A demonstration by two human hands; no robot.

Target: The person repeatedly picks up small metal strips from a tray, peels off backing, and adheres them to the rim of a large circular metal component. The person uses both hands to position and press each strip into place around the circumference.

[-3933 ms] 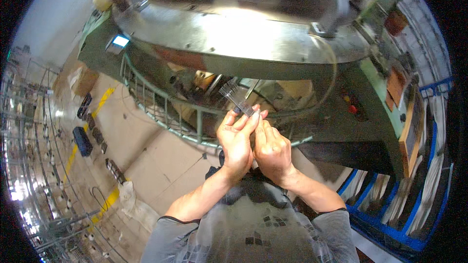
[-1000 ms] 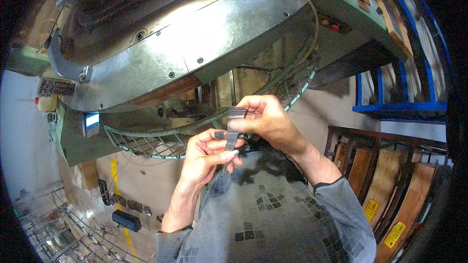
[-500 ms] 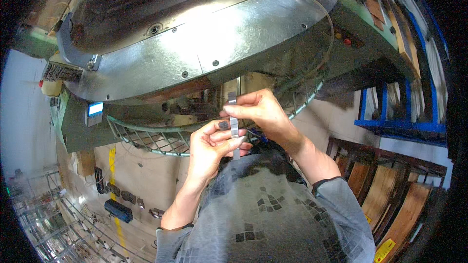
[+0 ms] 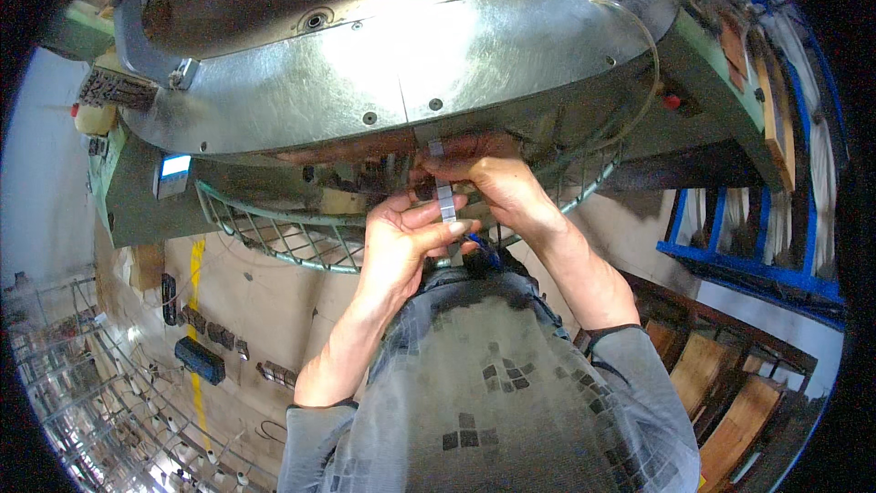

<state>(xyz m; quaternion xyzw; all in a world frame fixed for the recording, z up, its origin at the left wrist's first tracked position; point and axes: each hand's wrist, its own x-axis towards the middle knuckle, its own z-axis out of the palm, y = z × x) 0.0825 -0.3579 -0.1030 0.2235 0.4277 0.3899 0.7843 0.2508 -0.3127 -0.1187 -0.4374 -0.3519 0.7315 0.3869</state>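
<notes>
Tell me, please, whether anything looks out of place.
Perhaps the dark blue box: it lies across the yellow line on the floor, hiding part of it. Nothing odd shows on the grey strip in the left hand and right hand.

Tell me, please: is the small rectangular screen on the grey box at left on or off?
On: the small rectangular screen glows bluish white, brighter than its grey box.

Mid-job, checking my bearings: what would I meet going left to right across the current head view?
Small lit display → left hand → right hand → blue rack. The grey segmented strip overlaps both hands.
</notes>
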